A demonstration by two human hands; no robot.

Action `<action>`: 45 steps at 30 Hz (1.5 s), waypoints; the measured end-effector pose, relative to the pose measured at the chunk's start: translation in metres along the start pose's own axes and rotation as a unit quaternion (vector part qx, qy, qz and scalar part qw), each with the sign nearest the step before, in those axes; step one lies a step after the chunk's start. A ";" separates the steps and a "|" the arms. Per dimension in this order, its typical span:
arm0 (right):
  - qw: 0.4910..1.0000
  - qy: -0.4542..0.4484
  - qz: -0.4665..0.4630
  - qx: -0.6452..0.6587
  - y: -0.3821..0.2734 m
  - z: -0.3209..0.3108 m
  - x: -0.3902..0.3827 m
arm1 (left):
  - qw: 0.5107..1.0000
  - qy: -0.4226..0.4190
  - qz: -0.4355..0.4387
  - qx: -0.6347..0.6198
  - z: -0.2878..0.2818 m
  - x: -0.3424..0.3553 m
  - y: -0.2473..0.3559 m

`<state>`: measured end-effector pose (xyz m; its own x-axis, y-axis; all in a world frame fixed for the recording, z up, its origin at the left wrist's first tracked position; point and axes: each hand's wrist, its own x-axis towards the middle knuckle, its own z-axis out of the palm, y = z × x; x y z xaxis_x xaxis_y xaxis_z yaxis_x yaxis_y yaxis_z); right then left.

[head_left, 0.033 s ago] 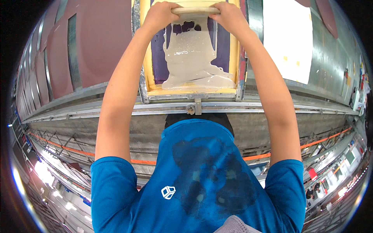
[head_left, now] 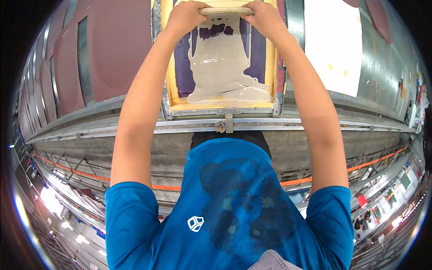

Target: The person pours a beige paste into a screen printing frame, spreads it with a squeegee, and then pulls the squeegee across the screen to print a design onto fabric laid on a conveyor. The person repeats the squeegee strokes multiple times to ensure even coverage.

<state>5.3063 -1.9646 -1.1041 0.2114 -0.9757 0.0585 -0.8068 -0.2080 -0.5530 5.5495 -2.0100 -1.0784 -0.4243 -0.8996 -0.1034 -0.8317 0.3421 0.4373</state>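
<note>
A pale-handled squeegee lies crosswise at the far end of a screen-printing frame. My left hand is closed around its left end, and my right hand grips its right end. Beneath it, the dark purple mesh shows along both sides and in a few bare patches. Thick grey ink covers the middle of the mesh and pools at the near edge. Yellow tape or coating lines the frame's inside. The squeegee's blade is largely hidden below the handle.
Dark maroon sheets lie on the long table to the left. A white sheet rests on the metal surface to the right. A metal rail runs along the table's near edge, with an orange bar lower down.
The squeegee and both hands have shifted very slightly away from me. Small dark spots of mesh now show just below the handle.
</note>
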 end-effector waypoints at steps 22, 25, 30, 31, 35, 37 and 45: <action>0.933 0.217 0.264 0.111 0.112 0.071 -0.096 | 1.000 -0.005 0.004 -0.020 0.048 0.000 -0.040; 0.910 0.170 0.283 0.249 0.108 0.083 -0.076 | 1.000 0.002 -0.021 -0.017 0.044 0.006 -0.048; 0.894 0.215 0.298 0.256 0.094 0.080 -0.074 | 0.992 0.092 0.082 0.019 0.068 -0.047 -0.046; 0.895 0.216 0.293 0.256 0.087 0.071 -0.069 | 0.988 0.100 0.113 0.029 0.071 -0.057 -0.043; 0.899 0.246 0.276 0.234 0.087 0.044 -0.072 | 0.983 0.117 0.101 0.096 0.085 -0.098 -0.011; 0.894 0.284 0.249 0.242 0.107 0.032 -0.091 | 0.983 0.112 0.105 0.105 0.090 -0.115 0.021; 0.900 0.278 0.209 0.262 0.054 0.069 -0.068 | 0.894 0.233 -0.234 -0.303 0.058 -0.163 -0.011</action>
<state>5.2867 -1.9050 -1.1946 -0.4773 -0.8751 0.0804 -0.3500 0.1054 -0.9308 5.6066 -1.8516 -1.1185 0.2315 -0.9695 -0.0804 -0.4721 -0.1842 0.8621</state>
